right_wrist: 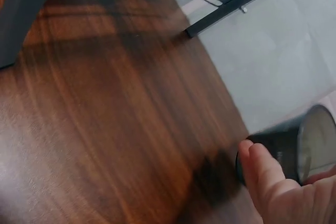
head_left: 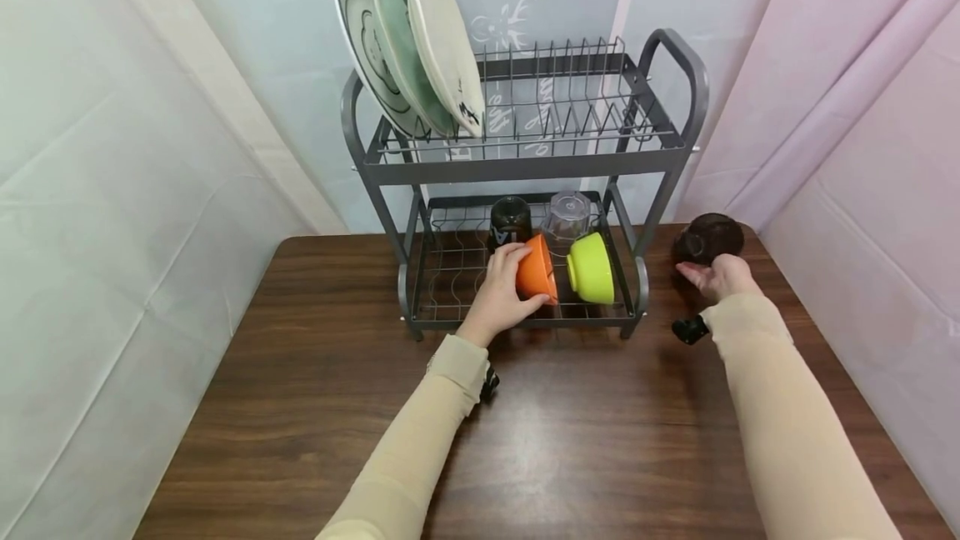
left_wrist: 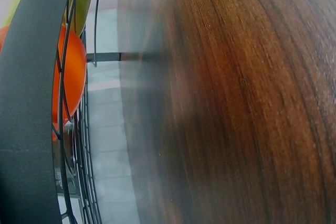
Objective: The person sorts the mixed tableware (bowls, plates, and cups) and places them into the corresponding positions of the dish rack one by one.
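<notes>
My left hand (head_left: 498, 290) grips an orange bowl (head_left: 536, 269), standing on its side in the lower rack, thumb at its front and fingers at its back. The left wrist view shows the orange bowl (left_wrist: 72, 77) behind the rack's dark bar, the hand out of sight. A lime-green bowl (head_left: 591, 268) sits sideways just to its right. Beyond the orange bowl are an upside-down black cup (head_left: 510, 219) and a clear glass (head_left: 567, 215). Right of the rack, my right hand (head_left: 723, 276) holds a dark, see-through cup (head_left: 708, 237); its fingers (right_wrist: 262, 169) lie along the cup's side.
The two-tier dark metal rack (head_left: 540, 163) stands at the back of the brown wooden table (head_left: 570, 432). Three plates (head_left: 446, 44) lean upright at the left of its upper tier. Pale cloth (head_left: 127, 215) hangs on the left, behind and on the right.
</notes>
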`<state>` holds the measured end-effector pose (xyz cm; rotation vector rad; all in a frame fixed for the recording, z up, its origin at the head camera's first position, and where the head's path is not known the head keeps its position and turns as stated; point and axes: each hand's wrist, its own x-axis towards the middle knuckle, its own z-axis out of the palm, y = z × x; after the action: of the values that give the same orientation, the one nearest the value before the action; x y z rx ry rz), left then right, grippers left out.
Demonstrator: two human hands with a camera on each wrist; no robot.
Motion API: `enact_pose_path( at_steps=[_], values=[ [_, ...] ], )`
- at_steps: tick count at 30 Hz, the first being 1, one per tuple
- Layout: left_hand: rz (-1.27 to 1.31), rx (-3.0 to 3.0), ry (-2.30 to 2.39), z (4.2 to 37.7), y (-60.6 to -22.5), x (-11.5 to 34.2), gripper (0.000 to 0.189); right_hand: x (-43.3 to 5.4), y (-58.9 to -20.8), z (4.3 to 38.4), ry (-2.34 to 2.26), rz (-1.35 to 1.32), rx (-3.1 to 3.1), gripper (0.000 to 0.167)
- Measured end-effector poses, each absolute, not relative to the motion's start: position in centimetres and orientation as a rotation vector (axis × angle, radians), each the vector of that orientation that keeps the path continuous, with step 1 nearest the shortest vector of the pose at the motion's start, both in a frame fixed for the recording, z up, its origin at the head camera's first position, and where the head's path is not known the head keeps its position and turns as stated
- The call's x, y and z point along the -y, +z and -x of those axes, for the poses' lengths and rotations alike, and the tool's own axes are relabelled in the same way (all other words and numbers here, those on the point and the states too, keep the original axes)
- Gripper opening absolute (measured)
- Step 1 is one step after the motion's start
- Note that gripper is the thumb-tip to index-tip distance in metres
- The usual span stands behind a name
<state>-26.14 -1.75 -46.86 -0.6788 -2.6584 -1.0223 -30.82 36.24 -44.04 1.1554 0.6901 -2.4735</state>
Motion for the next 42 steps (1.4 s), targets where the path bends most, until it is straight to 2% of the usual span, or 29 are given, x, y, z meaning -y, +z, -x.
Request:
enact_pose_path(
  at_steps=[4,18,22,27,36,42],
  values=[
    [0.671,2.667,-1.015,26.1,-46.7,1.8,0.073,-36.4,-44.7,30.3,-2.508,-1.150,-0.596,0.048],
    [0.675,2.647,-1.038,25.8,-46.7,1.8,0.072,-35.9,-45.4,23.9,-2.715,-0.659,-0.336,0.050],
    [0.676,2.635,-1.012,25.8,-46.6,1.9,0.072,-35.5,-44.6,22.4,-2.734,-0.540,-0.386,0.050],
    [0.656,2.639,-0.994,25.8,-46.6,1.8,0.072,-34.6,-43.7,20.5,-2.733,-0.390,-0.454,0.031],
    [0.638,2.640,-0.963,25.8,-46.5,1.7,0.074,-31.6,-41.8,16.2,-2.771,0.053,-0.836,0.027],
    [0.602,2.563,-1.076,24.5,-46.2,1.8,0.065,-29.4,-40.7,13.3,-2.717,0.330,-1.048,0.035]
  ],
)
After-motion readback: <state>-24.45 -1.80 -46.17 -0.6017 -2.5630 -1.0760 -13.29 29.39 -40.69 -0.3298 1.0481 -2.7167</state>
